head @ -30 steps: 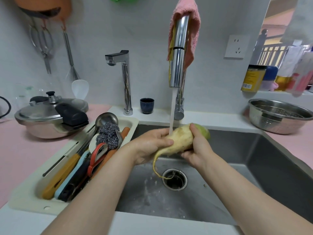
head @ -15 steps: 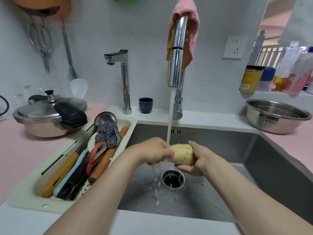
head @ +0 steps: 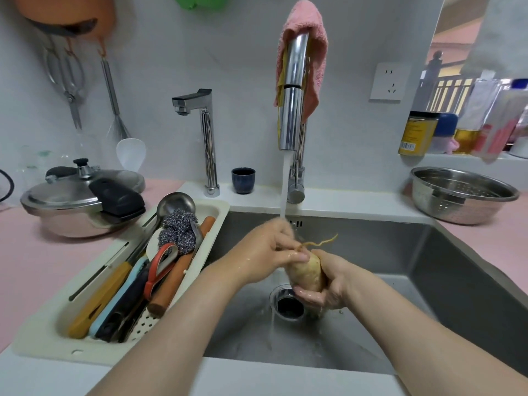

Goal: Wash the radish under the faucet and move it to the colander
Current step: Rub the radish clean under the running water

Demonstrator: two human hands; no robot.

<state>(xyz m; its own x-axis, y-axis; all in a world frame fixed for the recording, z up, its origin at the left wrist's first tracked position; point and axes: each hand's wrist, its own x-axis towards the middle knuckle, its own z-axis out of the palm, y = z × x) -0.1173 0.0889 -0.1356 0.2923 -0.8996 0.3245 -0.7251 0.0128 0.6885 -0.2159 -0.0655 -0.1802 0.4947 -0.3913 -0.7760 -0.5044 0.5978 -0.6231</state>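
A pale yellowish radish point(head: 307, 271) stands nearly upright over the sink drain point(head: 288, 305), its thin root tail curling up and to the right. My right hand point(head: 328, 284) grips its lower body from the right and below. My left hand point(head: 268, 252) holds its upper end, fingers curled around it near the root. Water runs from the tall chrome faucet point(head: 291, 110) onto my left hand. The steel colander point(head: 463, 195) sits on the pink counter at the right, apart from both hands.
A cream utensil tray point(head: 85, 284) with knives, a ladle and a steel scourer lies left of the steel sink point(head: 428, 281). A pressure cooker point(head: 83, 201) stands far left. A second small tap point(head: 205, 138) and a dark cup point(head: 243, 180) stand behind the sink. Bottles line the right shelf.
The radish has turned from lying sideways with its tail hanging down to standing upright with the tail up. My right hand shifted to its lower end; my left moved to the top.
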